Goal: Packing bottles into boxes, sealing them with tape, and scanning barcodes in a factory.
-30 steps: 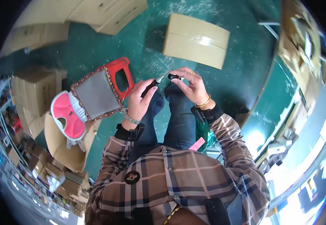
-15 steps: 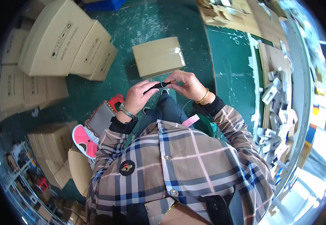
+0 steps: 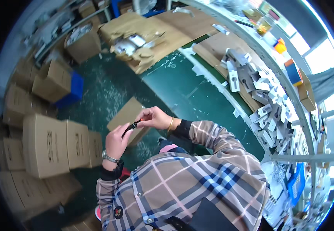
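Held above the lap over a green floor (image 3: pixel 174 88): small black part (image 3: pixel 130 127), pinched at either end by left hand (image 3: pixel 117 141) and right hand (image 3: pixel 153 117), cardboard box (image 3: pixel 126 115) just beneath

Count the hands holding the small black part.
2. The left hand grips its lower end; the right hand pinches its upper end. The small black part sits between them, above a cardboard box.
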